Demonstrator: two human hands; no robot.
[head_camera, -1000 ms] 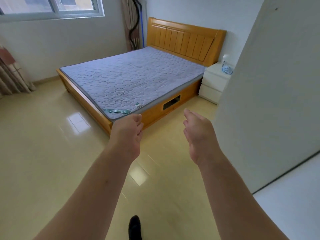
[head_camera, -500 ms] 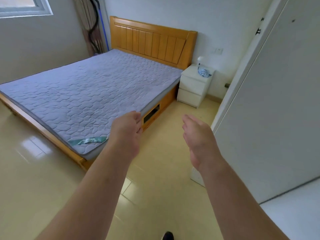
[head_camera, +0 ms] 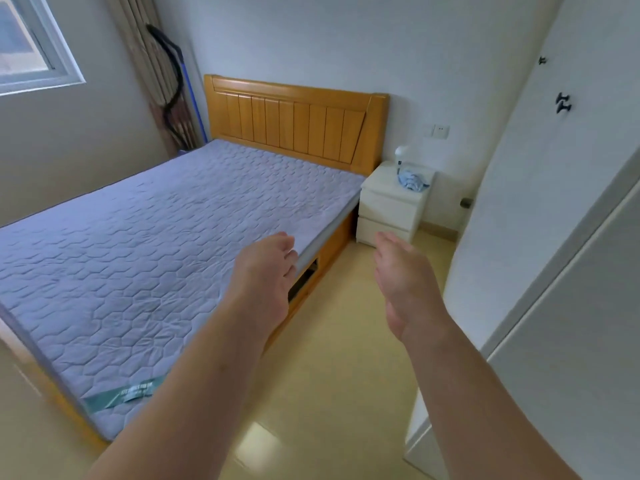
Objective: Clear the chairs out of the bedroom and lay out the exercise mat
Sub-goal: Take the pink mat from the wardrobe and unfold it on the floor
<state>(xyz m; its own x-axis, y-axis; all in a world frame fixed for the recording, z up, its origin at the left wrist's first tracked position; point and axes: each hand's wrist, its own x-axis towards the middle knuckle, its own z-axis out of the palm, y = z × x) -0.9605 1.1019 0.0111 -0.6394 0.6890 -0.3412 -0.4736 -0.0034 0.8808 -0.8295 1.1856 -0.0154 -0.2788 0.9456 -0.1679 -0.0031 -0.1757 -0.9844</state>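
No chair and no exercise mat show in the head view. My left hand reaches forward over the bed's near side edge, fingers loosely curled, holding nothing. My right hand is stretched out beside it over the floor, palm turned inward, fingers extended and empty. Both forearms run up from the bottom of the frame.
A wooden bed with a grey-blue quilted mattress fills the left. A white nightstand with a small lamp and a blue cloth stands by the headboard. A white door is on the right. Yellow tiled floor runs between bed and door.
The view has swung right and moved closer to the bed; the window slid left, the door and nightstand grew larger. Both hands stay out in front, the left fingers a little less curled.
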